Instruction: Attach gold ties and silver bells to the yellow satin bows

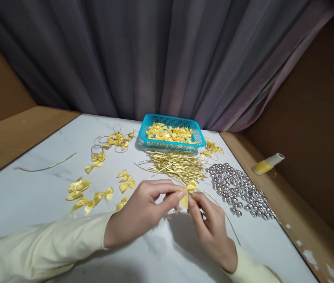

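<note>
- Fingers [171, 200] of the left hand [146, 206]: thumb and forefinger pinched together on the left side of a yellow satin bow [191, 186].
- Right hand [211, 226]: thumb and forefinger closed on the bow's lower right, other fingers curled under; exact grip partly hidden.
- Bow sits between the two sets of fingertips, raised over the marble-patterned tabletop [119, 257], one loop showing above them, a tail hanging between.
- Left forearm reaches in low from the left, wrist nearly straight; right forearm slants up from lower right. Both sleeves pale yellow.
- Thin gold wire [228, 218] curves down beside the right hand.
- Just beyond the hands: heap of gold wire pieces [180, 167]; behind it, blue plastic basket [143, 131] of yellow bows.
- Right: spread of shiny silver pieces [237, 186].
- Left: loose yellow bows [78, 188], some bows on wire rings farther back.
</note>
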The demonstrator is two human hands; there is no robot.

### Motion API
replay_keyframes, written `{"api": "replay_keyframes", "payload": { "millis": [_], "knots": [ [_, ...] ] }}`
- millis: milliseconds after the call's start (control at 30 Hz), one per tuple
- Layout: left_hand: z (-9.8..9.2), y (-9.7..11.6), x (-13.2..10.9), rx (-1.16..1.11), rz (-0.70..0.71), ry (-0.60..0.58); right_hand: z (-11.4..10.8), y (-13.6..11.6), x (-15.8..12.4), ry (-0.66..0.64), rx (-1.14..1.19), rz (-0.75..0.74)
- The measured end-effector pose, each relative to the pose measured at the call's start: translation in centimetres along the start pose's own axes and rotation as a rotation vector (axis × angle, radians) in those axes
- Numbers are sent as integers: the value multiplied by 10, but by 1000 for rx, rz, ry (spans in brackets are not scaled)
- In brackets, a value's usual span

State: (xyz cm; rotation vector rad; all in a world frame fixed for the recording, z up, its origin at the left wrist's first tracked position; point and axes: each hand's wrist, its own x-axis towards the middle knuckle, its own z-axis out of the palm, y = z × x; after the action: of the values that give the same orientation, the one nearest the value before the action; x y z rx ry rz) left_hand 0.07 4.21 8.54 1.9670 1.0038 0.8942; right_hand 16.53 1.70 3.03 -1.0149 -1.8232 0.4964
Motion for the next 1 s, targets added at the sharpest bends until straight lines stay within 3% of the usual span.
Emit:
{"api": "replay_keyframes", "payload": {
  "millis": [133, 400, 567, 667, 900, 1000],
  "knots": [
    [0, -2, -1, 17, -3, -1, 1, 3, 0, 55, -189, -189],
    [0, -5, -5, 69, 102, 4, -2, 9, -1, 66, -329, -308],
    [-1, -5, -5, 160, 382, 69, -10, 6, 2, 48, -228, -246],
    [-2, -4, -4, 210, 491, 50, -13, 4, 2, 20, -27, -134],
    [2, -11, -7, 293, 627, 26, -13, 3, 1, -149, 723, 434],
    [6, -14, -8, 369, 683, 50, -12, 4, 0, -169, 902, 544]
  ]
}}
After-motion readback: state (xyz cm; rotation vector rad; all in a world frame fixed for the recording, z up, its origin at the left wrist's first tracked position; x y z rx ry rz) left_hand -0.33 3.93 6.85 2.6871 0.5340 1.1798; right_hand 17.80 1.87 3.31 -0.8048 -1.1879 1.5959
